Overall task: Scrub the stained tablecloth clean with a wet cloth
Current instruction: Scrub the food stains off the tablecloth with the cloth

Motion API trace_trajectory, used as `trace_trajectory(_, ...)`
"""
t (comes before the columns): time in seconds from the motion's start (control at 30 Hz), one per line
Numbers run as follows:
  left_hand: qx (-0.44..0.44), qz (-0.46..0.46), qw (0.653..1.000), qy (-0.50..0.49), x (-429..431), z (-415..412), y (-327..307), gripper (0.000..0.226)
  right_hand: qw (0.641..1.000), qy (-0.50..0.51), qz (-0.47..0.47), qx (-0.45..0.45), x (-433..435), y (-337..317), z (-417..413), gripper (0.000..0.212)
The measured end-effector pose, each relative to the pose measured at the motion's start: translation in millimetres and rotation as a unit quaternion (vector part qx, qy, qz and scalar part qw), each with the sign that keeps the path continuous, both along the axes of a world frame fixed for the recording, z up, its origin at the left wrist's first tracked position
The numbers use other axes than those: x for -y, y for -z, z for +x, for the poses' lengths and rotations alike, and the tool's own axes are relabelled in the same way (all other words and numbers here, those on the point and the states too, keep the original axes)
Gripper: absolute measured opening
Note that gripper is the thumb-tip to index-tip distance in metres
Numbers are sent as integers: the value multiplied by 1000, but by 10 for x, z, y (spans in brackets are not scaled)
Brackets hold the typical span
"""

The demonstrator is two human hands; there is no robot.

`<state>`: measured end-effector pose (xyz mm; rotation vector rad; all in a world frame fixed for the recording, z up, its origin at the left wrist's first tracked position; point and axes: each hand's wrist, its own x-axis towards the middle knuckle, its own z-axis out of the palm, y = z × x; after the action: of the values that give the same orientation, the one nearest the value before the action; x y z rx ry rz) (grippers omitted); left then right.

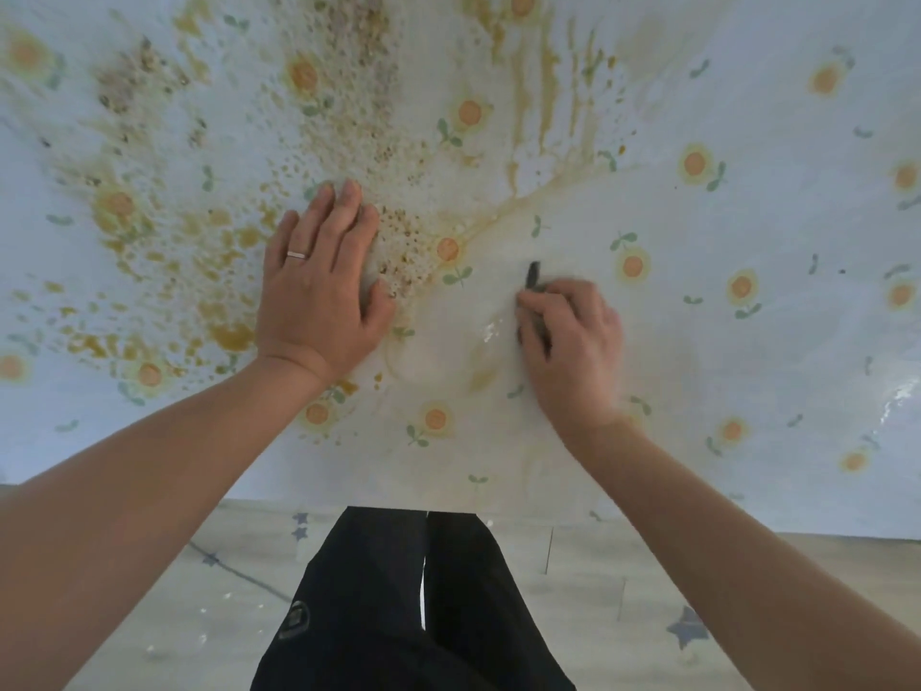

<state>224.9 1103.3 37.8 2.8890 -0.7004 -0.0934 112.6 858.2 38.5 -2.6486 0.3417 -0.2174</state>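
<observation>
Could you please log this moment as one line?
left hand flat on tablecloth | right hand grips dark cloth | brown stains around left hand

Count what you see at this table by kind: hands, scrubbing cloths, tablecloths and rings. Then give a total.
hands: 2, the left hand and the right hand
dark scrubbing cloth: 1, held in the right hand
flowered tablecloth: 1
ring: 1, on the left hand
total: 5

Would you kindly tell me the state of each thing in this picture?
tablecloth: spread flat, yellow-brown stains left and centre, wet sheen near centre.
left hand: fingers straight, pressing flat on the tablecloth.
right hand: curled round the cloth, on the tablecloth.
cloth: dark, mostly hidden in the right hand.
</observation>
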Motion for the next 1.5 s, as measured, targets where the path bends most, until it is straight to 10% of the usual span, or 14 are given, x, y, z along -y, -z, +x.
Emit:
trace_trajectory(0.1,-12,-1,1000,4,9,-7,-18,67,975,-220,-27,28,-309,-25,-250,8)
trace_trajectory(0.2,-22,9,1000,9,18,-10,-22,69,969,-233,-50,62,191,-27,-23,8)
trace_trajectory(0.33,-35,18,999,15,3,26,4,73,994,20,-106,-12,894,-26,310,18)
trace_trajectory(0.5,-55,21,998,35,-25,36,23,74,936,340,-53,-75,763,-45,1057,29)
trace_trajectory(0.77,-79,-29,994,72,-44,744,-161,63,992,-103,-27,-74,-537,-229,1163,23)
trace_trajectory(1.13,-61,29,998,-11,-1,2038,-60,67,909,403,-3,-108,843,-212,1411,31)
trace_trajectory(1.4,-60,9,997,-38,-25,2027,-10,64,996,-73,-24,-46,-579,-138,1693,25)
trace_trajectory(1.5,-56,32,997,-34,-61,2023,16,69,994,-69,-54,-71,-35,-164,1674,23)
